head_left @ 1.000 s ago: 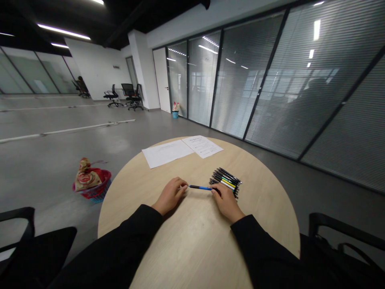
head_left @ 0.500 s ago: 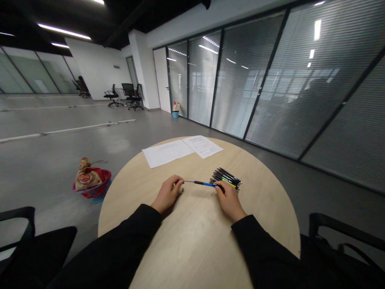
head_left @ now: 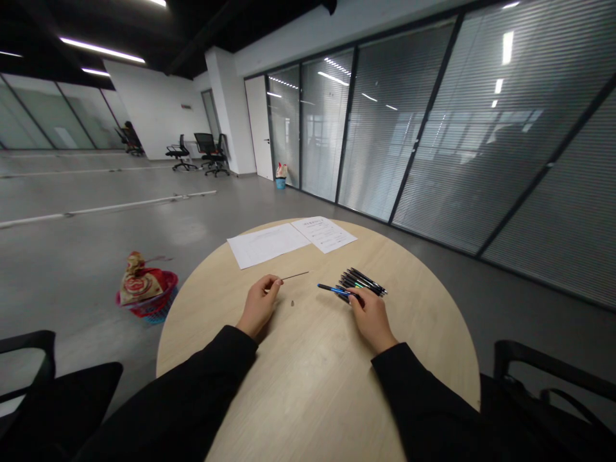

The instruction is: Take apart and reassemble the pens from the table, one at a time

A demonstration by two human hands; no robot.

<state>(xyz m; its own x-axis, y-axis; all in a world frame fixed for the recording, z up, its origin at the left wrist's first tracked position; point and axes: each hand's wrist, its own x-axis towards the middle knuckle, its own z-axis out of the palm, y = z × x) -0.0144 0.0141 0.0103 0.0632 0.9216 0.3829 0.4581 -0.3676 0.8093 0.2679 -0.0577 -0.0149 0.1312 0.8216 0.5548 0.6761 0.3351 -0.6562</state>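
Pinched in the fingers of my left hand is a thin dark pen refill, its free end pointing right. My right hand is closed on a blue and black pen barrel, whose front end points left. The refill and the barrel are apart, with a gap between them. Just right of my left hand, a small grey pen tip lies on the table. Several black pens lie side by side right behind my right hand, which covers part of them.
Two printed sheets, one left and one right, lie at the far side of the round wooden table. A red and blue basket with a bag stands on the floor at left. Chairs flank the table on both sides.
The refill has come out of the barrel. My left hand has moved left with the refill, which now angles upward; the barrel's front end has tilted up. The small tip shows more fully.
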